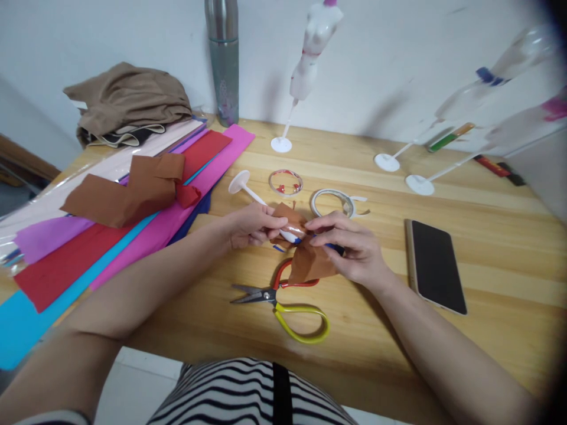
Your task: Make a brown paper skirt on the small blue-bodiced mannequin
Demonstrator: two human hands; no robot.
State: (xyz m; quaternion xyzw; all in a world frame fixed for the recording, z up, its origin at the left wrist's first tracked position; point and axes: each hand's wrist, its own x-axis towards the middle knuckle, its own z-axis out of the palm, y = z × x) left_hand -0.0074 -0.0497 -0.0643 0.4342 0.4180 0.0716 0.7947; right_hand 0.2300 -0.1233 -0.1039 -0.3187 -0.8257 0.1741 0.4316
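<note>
Between my hands lies a small white dress-form mannequin [290, 236] on its side, its round base pointing up and left. Brown crepe paper [312, 262] wraps part of its body, and a loose flap hangs toward me. My left hand [254, 225] is closed around the lower body near the stem, thumb on the paper. With bent fingers, my right hand [357, 245] pinches the paper at the other end; a bit of dark blue shows beneath. Under the flap, open scissors [268, 295] with one red and one yellow handle rest on the table.
Beyond the hands are a tape roll [332, 203] and a clear ring [286, 183] with red bits. A phone [436, 265] lies right. Coloured paper sheets [133, 236] cover the left. Mannequins [303, 77] and a bottle [224, 71] stand along the wall.
</note>
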